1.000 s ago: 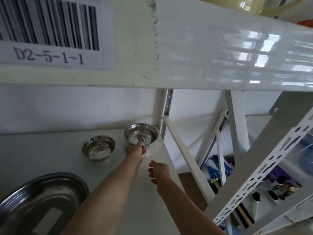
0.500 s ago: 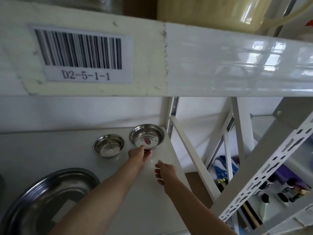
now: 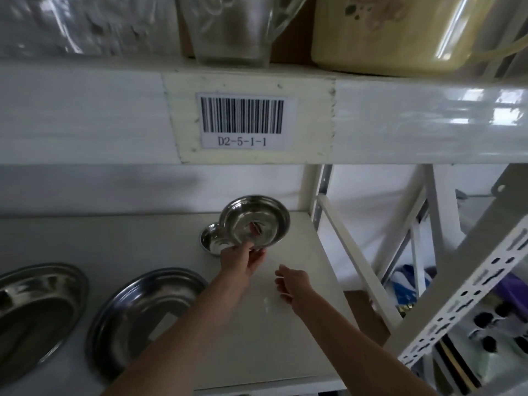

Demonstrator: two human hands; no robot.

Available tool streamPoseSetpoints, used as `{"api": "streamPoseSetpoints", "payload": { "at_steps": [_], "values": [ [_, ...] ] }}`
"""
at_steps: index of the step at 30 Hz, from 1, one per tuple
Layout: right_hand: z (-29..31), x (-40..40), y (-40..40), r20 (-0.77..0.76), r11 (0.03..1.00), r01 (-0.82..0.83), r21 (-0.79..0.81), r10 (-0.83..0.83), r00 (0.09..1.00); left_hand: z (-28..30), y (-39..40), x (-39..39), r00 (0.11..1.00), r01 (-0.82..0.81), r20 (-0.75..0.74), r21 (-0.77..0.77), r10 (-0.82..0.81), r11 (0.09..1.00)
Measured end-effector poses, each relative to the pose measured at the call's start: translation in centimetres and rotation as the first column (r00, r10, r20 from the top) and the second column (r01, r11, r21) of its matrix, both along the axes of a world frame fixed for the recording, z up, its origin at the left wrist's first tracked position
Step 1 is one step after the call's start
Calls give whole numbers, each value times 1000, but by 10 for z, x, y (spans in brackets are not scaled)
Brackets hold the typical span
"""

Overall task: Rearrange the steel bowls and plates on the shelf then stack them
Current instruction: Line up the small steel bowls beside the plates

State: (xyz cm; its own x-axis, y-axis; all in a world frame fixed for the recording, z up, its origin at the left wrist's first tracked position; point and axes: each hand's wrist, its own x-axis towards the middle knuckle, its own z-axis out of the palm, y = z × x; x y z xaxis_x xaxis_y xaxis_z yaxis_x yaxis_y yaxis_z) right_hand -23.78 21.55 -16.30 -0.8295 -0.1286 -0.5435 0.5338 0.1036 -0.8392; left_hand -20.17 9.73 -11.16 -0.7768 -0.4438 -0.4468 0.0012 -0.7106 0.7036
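The left hand (image 3: 243, 258) pinches the near rim of a steel bowl (image 3: 255, 221) and holds it tipped up off the shelf (image 3: 303, 252). A smaller bowl (image 3: 211, 241) sits on the shelf at about nine o'clock from it, partly hidden behind it. The right hand (image 3: 294, 284) hangs empty at four o'clock from the left hand, fingers loosely curled. Two big plates (image 3: 143, 318) (image 3: 37, 304) lie at seven and eight o'clock. This looks like the stacking step. Next, the lifted bowl needs to go flat over the smaller bowl, or the small one inside it.
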Motion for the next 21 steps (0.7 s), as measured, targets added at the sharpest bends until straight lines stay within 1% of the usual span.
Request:
{"api": "streamPoseSetpoints", "payload": {
  "at_steps": [6, 11, 17, 20, 21],
  "values": [
    [5, -12, -28, -36, 998, -44, -35, 42, 998, 10, -21, 41, 990, -138, -37, 9, 139, 990],
    [9, -27, -57, -30, 994, -84, -62, 82, 996, 18, -44, 77, 980, -193, -37, 27, 194, 981],
    [1, -43, -88, -17, 988, -149, -39, 149, 989, 17, -66, 103, 960, -278, -18, 21, 278, 960],
    [1, -47, -103, -28, 987, -157, -37, 156, 987, 16, -73, 116, 955, -296, -10, 54, 297, 954],
    [1, -47, -107, -34, 986, -161, -30, 160, 987, 16, -74, 121, 960, -278, -5, 49, 278, 959]
  ]
}}
